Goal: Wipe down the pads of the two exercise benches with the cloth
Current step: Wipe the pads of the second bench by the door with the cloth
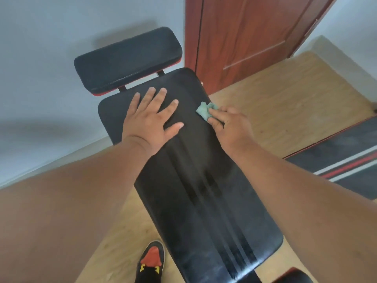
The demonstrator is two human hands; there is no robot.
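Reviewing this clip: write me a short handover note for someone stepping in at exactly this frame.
Left hand: flat, fingers spread, pressing on the long black vinyl back pad near its far end.
Right hand: grips the crumpled pale green cloth against that pad's right edge, near the top.
Done: cannot tell how much is wiped; the pad shows streaks along its length.
Left: the small black headrest pad beyond it, and the second bench's black pad with red and white stripes on the right, with no hand or cloth on either.

Single head cam, wide-angle, looks fwd + steeply down, close over bench pad (204,180); no 2nd view to overlap.
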